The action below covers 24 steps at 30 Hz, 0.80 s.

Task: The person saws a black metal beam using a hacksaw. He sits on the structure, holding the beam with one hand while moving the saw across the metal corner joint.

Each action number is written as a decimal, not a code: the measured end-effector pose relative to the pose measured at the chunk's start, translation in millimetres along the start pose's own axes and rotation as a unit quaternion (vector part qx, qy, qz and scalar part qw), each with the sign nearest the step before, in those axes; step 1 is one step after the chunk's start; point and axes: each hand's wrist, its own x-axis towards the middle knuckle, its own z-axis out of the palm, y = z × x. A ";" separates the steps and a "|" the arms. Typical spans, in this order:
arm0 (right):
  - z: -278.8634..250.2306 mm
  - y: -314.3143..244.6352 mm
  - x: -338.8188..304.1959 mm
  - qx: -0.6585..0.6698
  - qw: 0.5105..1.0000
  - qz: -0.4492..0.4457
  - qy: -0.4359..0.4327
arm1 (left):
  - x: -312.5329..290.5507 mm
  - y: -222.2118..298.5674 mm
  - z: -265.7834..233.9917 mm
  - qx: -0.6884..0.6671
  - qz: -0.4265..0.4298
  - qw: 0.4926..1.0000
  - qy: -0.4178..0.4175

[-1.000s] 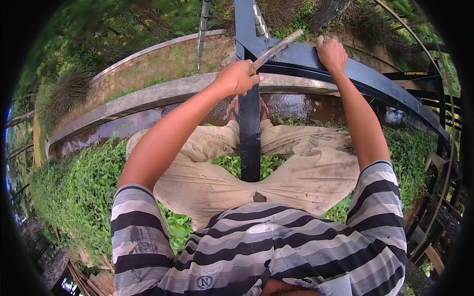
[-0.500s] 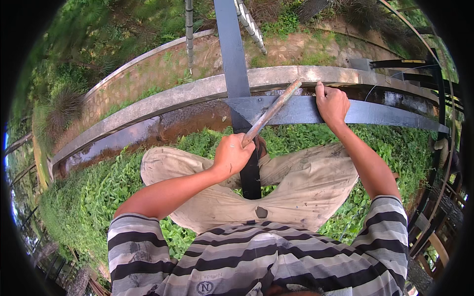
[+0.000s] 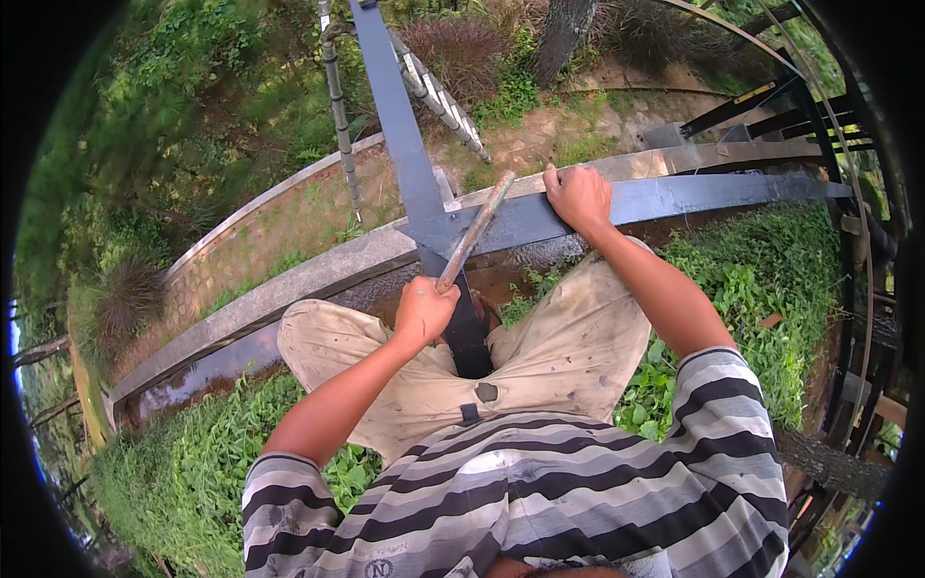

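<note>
While the person sits astride the dark metal beam (image 3: 403,144), the striped shirt (image 3: 588,496) and the stained pale trousers (image 3: 549,371) are the nearest things to see. Just past the lap is the left hand (image 3: 426,310), above the near part of the beam. It is closed in a fist around the lower end of a worn, brownish rod (image 3: 477,229).

The rod goes out from this fist, away from the body and slanting to the right, so its long axis crosses over the joint of the beam. Whether it touches the metal there, I cannot tell. Its free tip points ahead and ends near the right hand (image 3: 583,199), just to the left of it, though only the left one has hold of it.

The right hand lies on the side branch (image 3: 694,199) of the beam, with its fingers bent toward the far edge. The fingertips are hidden, so I cannot tell how firmly it grips.

Below are green plants (image 3: 193,462), then a channel of brown water (image 3: 231,374) and its concrete kerb (image 3: 260,299). Farther away stand a jointed pole (image 3: 339,125) and a tree trunk (image 3: 564,43).
</note>
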 end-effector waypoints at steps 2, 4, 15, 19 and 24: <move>3.4 -4.4 0.2 0.009 1.000 -0.003 0.005 | 0.8 -5.2 1.2 -0.001 0.027 1.000 0.014; 8.3 -12.2 -2.4 0.013 1.000 -0.004 -0.001 | -1.8 -9.2 0.2 -0.001 0.027 0.999 0.026; 2.5 -8.0 -6.3 0.032 0.999 -0.004 0.005 | 7.9 -31.1 15.4 0.005 0.038 0.998 0.048; 0.8 -6.7 -7.0 0.035 0.999 -0.014 -0.008 | 15.8 -28.8 12.9 0.013 0.050 0.997 0.057; -1.0 6.9 -9.0 0.056 0.998 -0.008 -0.020 | 10.6 -8.5 15.6 -0.019 0.042 0.998 0.052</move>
